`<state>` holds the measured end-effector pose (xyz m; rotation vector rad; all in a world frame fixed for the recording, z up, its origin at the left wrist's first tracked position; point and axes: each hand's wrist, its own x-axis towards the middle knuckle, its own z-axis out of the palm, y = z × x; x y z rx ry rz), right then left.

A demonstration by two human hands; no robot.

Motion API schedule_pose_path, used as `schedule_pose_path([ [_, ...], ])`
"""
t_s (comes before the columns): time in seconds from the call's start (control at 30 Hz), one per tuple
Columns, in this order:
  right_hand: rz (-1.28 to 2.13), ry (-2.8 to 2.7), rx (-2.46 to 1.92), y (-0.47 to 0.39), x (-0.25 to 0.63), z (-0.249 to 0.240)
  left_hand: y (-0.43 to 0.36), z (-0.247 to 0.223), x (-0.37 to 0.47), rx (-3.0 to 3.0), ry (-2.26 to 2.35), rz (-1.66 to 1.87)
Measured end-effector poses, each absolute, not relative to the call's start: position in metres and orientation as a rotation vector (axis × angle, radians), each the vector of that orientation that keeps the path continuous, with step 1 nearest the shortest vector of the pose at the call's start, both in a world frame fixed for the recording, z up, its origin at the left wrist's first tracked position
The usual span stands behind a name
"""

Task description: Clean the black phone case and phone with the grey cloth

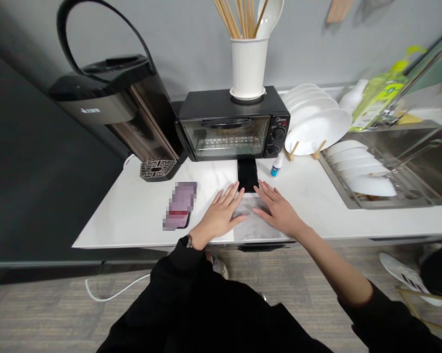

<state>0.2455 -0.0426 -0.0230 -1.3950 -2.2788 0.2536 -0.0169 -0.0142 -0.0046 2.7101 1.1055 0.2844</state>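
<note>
My left hand lies flat on the white counter, fingers stretched forward. Opposite it, my right hand is also flat with its fingers spread. Under and between both palms is a thin, pale, whitish sheet, perhaps a cloth or tissue, reaching the counter's front edge. Just beyond my fingertips lies a flat black rectangular object, maybe a phone; its far end is by the toaster oven. To its right stands a small white bottle with a blue label. Neither hand grips anything.
A toaster oven stands behind, bearing a white holder with chopsticks. Left are a tall dark drinks machine and a pixelated phone. Right are racked plates and a sink with bowls. A person's shoe shows at lower right.
</note>
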Motion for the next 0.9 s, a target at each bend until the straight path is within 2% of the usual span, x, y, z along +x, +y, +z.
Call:
schedule_pose_path([
  [0.2,0.224,-2.399,-1.371,-0.082,0.255,-0.025,-0.046,-0.001,-0.038,2.695,0.988,0.178],
  [0.57,0.178,-2.427,-1.394,-0.079,0.240,-0.024,-0.032,0.004,-0.044,2.752,0.966,0.209],
  [0.9,0.275,-2.165,-1.435,-0.084,0.242,-0.021,-0.034,0.012,-0.046,2.751,0.897,0.189],
])
